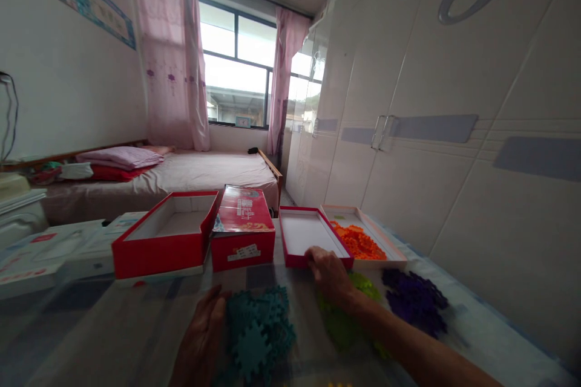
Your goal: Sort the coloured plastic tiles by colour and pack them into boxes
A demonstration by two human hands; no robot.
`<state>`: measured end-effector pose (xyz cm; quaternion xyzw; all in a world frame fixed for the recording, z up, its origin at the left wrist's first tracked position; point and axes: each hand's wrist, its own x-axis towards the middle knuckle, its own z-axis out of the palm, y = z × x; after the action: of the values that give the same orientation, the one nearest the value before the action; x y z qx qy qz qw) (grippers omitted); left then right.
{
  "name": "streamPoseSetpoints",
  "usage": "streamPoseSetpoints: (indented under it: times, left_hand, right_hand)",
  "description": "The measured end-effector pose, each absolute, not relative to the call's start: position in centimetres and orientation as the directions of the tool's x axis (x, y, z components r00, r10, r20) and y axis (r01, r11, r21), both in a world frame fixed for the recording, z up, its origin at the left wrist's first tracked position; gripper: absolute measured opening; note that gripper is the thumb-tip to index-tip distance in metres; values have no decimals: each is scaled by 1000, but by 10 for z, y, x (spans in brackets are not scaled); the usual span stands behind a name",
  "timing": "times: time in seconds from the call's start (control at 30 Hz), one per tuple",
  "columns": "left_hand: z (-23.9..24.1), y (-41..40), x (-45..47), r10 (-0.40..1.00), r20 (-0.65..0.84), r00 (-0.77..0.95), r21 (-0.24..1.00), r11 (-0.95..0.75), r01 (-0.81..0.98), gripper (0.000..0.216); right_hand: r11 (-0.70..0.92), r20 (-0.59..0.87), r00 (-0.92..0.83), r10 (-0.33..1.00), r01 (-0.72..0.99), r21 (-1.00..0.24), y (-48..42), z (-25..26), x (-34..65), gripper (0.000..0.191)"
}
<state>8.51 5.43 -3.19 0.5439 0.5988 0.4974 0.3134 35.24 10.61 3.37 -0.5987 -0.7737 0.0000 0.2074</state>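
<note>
My right hand (327, 275) reaches forward, its fingers over the near edge of a shallow red box tray (294, 261) with a white inside, thumb side hidden. Under that forearm lies a pile of lime green plastic gear pieces (336, 323), partly covered. My left hand (204, 332) is on the table beside a heap of teal gear pieces (258, 338), fingers stretched forward and holding nothing that I can see. Purple gear pieces (415, 302) lie to the right. Orange pieces (361, 242) fill part of a pale box (393, 252) behind the red tray.
An open deep red box (158, 257) and a red printed box (242, 248) stand to the left. Further left are white boxes (49, 257). A bed (213, 169) is beyond the table, and a white wardrobe (408, 181) runs along the right side.
</note>
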Motion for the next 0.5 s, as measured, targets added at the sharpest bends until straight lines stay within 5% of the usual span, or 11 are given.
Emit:
streamPoseSetpoints:
  times: [0.3, 0.5]
  left_hand:
    - [-32, 53, 84, 963, 174, -204, 929, -92, 358, 60]
    - [-35, 56, 82, 968, 155, -195, 934, -79, 349, 60]
  right_hand:
    - [196, 594, 252, 764, 786, -586, 119, 66, 376, 24]
    - [174, 488, 699, 523, 473, -864, 141, 91, 423, 37]
